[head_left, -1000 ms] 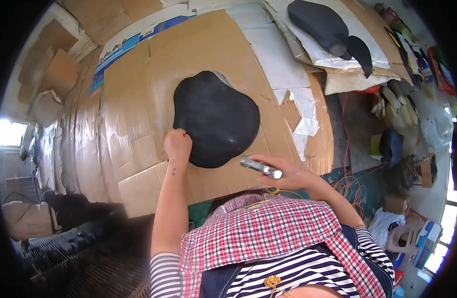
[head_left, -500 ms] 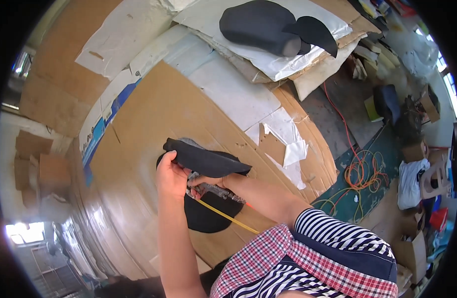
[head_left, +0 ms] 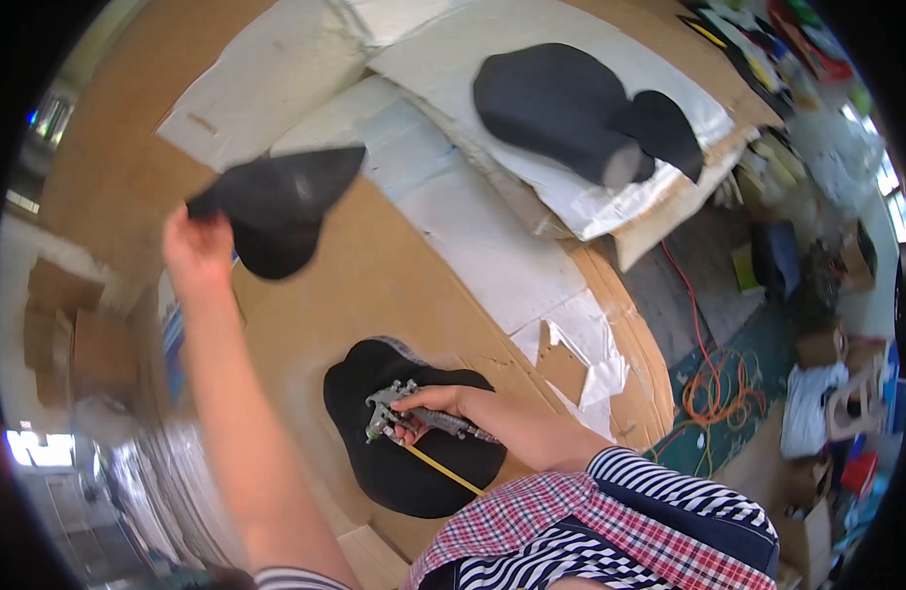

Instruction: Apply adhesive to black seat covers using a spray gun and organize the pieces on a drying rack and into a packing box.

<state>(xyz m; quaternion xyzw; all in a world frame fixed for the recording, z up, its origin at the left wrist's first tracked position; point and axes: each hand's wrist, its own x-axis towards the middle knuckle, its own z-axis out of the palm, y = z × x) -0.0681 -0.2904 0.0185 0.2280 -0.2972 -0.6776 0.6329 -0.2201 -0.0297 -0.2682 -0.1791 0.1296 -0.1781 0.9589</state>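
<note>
Raised at the far left, my left hand (head_left: 199,251) pinches the edge of a thin, flexible black sheet piece (head_left: 276,211) with a rounded lobe and a pointed end. It hangs in the air, slightly blurred, over the cardboard. My right hand (head_left: 428,401) grips a metal spray gun (head_left: 382,411) with a stained handle and a yellow hose (head_left: 443,470) running back toward me. Beneath the gun, another black piece (head_left: 389,482), rounded and wider at the near end, lies flat on the brown cardboard (head_left: 291,315). Whether the trigger is pressed cannot be made out.
On a stack of white sheets and cardboard (head_left: 625,251) at the back right lie dark shaped pieces (head_left: 556,108). Torn white paper (head_left: 603,379) is stuck to the cardboard's right edge. Coiled orange and yellow hoses (head_left: 714,398) lie on the green floor; boxes and bags stand beyond.
My left hand has lifted the black sheet away to the far left, uncovering the piece underneath. The spray gun, earlier partly hidden, now shows plainly over that piece. The view has shifted slightly.
</note>
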